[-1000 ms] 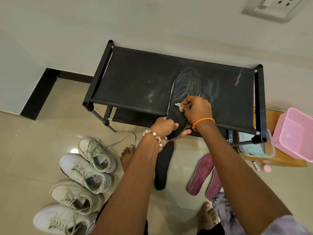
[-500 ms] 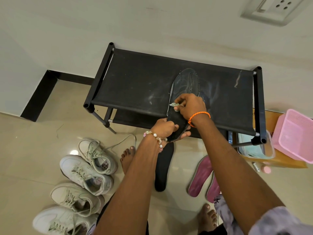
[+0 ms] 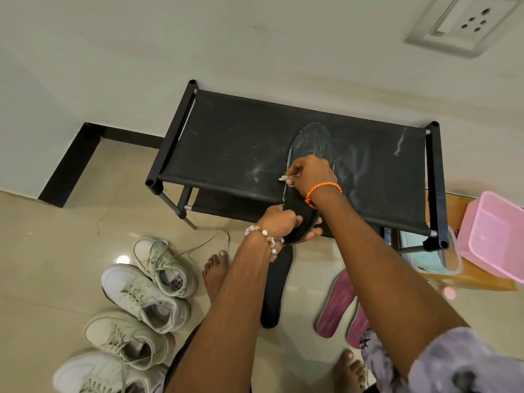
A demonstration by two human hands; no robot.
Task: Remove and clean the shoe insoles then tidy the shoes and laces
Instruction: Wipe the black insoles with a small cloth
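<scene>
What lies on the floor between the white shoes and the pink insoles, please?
In the head view, a black insole lies flat there, with a bare foot between it and the white shoes; the pink insoles lie right.

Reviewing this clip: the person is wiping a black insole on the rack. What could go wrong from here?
1. The insole overhangs the rack edge, gripped at the heel by the left hand; hard wiping by the right hand might bend or slip it.
2. The rack top looks dusty, so the underside may pick up dirt.
3. A loose lace trails near the bare foot, a possible trip.
</scene>
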